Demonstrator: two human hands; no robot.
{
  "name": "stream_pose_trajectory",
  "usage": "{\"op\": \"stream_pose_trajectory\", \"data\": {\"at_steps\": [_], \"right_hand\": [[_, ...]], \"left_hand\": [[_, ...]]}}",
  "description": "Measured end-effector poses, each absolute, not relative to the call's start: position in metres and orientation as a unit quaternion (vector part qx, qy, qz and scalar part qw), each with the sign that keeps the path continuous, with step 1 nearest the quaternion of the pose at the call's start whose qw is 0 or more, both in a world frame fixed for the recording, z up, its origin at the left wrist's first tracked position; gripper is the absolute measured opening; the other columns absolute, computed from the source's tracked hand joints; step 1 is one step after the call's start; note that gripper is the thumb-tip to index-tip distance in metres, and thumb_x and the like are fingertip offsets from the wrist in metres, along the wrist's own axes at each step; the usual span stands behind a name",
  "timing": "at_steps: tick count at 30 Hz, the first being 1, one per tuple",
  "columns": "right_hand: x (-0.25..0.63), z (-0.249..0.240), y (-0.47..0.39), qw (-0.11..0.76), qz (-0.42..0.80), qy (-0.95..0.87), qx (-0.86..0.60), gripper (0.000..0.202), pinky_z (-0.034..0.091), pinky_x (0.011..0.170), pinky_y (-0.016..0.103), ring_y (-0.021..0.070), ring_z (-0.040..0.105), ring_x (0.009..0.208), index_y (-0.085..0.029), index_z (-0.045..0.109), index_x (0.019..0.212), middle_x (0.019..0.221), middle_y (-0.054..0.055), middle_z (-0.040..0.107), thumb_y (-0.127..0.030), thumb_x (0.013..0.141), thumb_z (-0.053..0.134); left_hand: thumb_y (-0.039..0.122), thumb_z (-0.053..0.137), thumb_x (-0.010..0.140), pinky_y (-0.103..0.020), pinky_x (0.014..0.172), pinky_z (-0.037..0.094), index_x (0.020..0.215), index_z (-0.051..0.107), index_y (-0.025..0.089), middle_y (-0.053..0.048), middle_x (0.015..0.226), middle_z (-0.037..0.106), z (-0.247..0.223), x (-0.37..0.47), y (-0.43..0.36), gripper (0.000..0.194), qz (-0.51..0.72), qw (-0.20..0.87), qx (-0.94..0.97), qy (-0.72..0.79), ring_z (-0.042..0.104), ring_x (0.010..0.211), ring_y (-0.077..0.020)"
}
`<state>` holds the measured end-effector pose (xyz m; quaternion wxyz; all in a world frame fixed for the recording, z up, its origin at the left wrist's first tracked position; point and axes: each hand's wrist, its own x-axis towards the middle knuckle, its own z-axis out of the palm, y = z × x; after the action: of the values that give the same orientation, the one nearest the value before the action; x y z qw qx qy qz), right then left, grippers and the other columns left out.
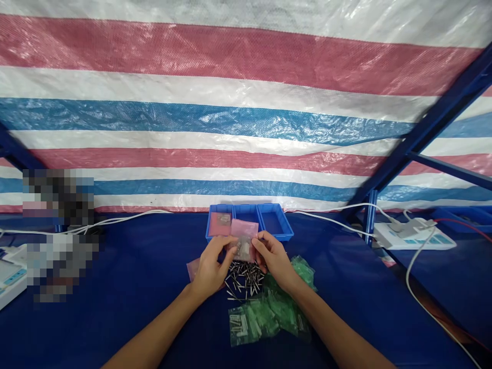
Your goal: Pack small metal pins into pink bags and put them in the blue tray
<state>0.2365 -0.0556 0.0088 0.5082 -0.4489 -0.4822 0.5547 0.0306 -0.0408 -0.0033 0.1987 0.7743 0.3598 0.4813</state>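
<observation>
Between my two hands is a small pink plastic bag (245, 228) with greyish contents that I cannot make out. My left hand (212, 261) pinches its left edge, and my right hand (275, 259) grips its right edge. Beneath the bag lies a loose pile of thin metal pins (245, 282), dark and silvery. Several green plastic bags (261, 316) with small parts inside spread in front of and under my right forearm. Another pink bag (193, 268) shows partly behind my left hand.
Behind my hands stands a blue tray with three compartments (285, 233); a pink bag (220, 224) lies in its left one. White power strips (415, 237) and cables are at both sides of the blue table (146, 271). Blue metal posts flank a striped sheet. A blurred patch covers the left.
</observation>
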Motion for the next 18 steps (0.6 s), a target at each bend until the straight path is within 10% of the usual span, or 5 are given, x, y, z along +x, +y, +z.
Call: {"op": "stream_pose_trajectory", "data": {"at_steps": [18], "right_hand": [[0.241,0.018,-0.053,0.563,0.540,-0.432,-0.453,0.040,0.038,0.033,0.017,0.0083,0.049,0.049,-0.022,0.061,0.109,0.090,0.001,0.072,-0.054,0.089,0.075]], "left_hand": [[0.034,0.053,0.108,-0.050,0.106,0.045,0.129,0.068,0.025,-0.010,0.121,0.071,0.001,0.012,-0.011,0.028,0.484,0.075,0.726,0.483,0.057,0.116,-0.0302]]}}
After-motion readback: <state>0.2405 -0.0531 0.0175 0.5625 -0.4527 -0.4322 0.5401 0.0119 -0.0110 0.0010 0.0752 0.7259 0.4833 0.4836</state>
